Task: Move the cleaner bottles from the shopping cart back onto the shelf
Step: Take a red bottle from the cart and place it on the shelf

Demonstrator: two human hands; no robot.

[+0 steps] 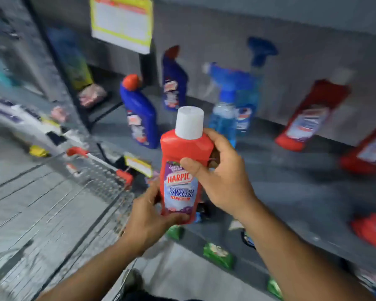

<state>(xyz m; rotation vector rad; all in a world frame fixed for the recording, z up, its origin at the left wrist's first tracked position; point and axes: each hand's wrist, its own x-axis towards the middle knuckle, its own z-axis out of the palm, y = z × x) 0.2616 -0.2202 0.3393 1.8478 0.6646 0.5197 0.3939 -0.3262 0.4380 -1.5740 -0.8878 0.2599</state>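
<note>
A red cleaner bottle (183,153) with a white cap and a Harpic label is upright in front of me, above the shelf's front edge. My left hand (149,216) cups its base from below left. My right hand (223,179) wraps its upper body, thumb across the label. The grey shelf (291,192) lies beyond and to the right. On it stand two blue bottles with red caps (139,114), two blue spray bottles (230,98) and several red bottles (310,118). The wire shopping cart (59,205) is at lower left; its inside is blurred.
A yellow-bordered sign (122,22) hangs above the shelf. Yellow price tags (138,165) sit on the shelf's front edge. Green packets (218,255) lie on a lower shelf. More blurred goods fill the shelves at far left.
</note>
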